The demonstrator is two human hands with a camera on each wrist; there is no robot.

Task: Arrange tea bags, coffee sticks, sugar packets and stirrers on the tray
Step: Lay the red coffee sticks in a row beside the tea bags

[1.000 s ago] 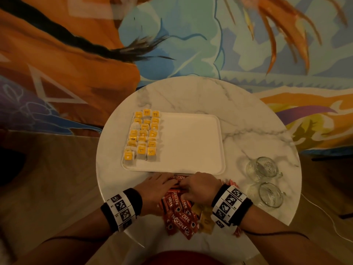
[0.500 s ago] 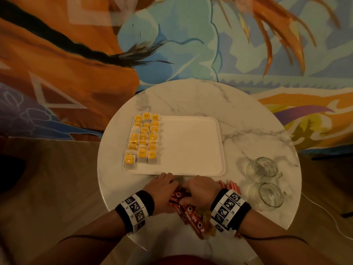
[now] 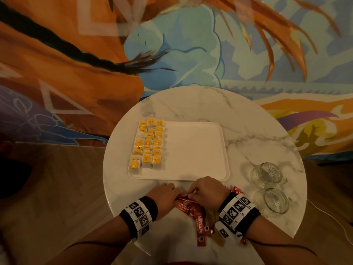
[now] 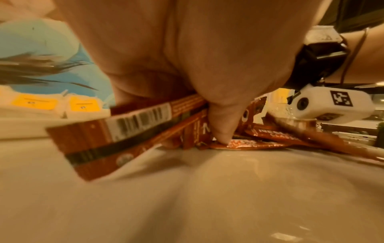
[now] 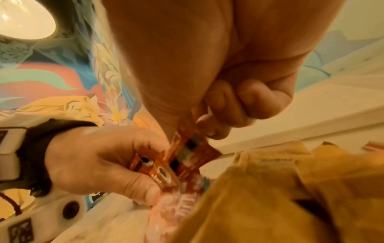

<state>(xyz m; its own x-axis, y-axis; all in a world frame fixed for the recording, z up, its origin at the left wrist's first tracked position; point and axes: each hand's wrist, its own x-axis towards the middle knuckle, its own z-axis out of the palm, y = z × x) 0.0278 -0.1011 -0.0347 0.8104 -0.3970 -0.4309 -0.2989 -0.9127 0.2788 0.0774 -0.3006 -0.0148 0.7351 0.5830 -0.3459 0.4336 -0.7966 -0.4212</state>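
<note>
A white tray (image 3: 196, 150) lies mid-table with several yellow-tagged tea bags (image 3: 148, 145) in rows along its left side. In front of it, a loose heap of red coffee sticks (image 3: 199, 220) lies by the table's near edge. My left hand (image 3: 165, 194) grips a bundle of these coffee sticks (image 4: 129, 129), thumb pressed on them. My right hand (image 3: 205, 192) pinches the other end of the coffee sticks (image 5: 187, 148), fingers curled. Brown sugar packets (image 5: 290, 189) lie under my right wrist.
Two clear glass mugs (image 3: 266, 172) (image 3: 273, 202) stand at the right of the round marble table (image 3: 200, 104). A painted wall rises behind the table. A thin cable runs off the table's right edge.
Both hands have drawn the scattered sticks together into a tighter bundle and shifted slightly toward the tray. Fewer sticks lie spread below the wrists.
</note>
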